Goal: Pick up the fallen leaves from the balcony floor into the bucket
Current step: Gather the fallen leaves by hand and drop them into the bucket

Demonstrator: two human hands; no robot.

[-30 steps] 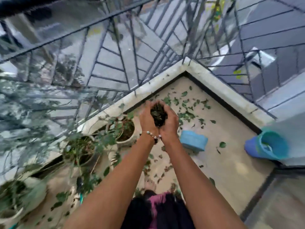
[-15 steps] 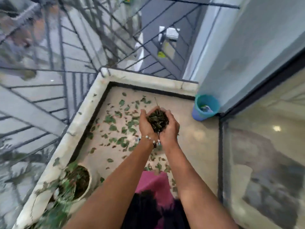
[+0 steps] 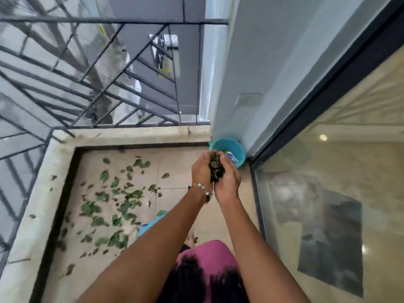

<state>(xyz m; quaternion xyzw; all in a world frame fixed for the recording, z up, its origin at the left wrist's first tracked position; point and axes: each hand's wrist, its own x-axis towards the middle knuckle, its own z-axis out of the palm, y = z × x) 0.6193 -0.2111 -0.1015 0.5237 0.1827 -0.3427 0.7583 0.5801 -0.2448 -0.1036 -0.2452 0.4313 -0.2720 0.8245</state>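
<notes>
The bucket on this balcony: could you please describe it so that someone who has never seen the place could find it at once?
Follow the grey wall down to where it meets the glass door at the far right corner of the floor. The bucket stands right there against the wall, just beyond the two hands cupping leaves. It is the only round, open, turquoise container.

Dark leaf clump (image 3: 216, 169) above blue bucket (image 3: 237, 149); green leaves (image 3: 113, 206) on floor.
</notes>
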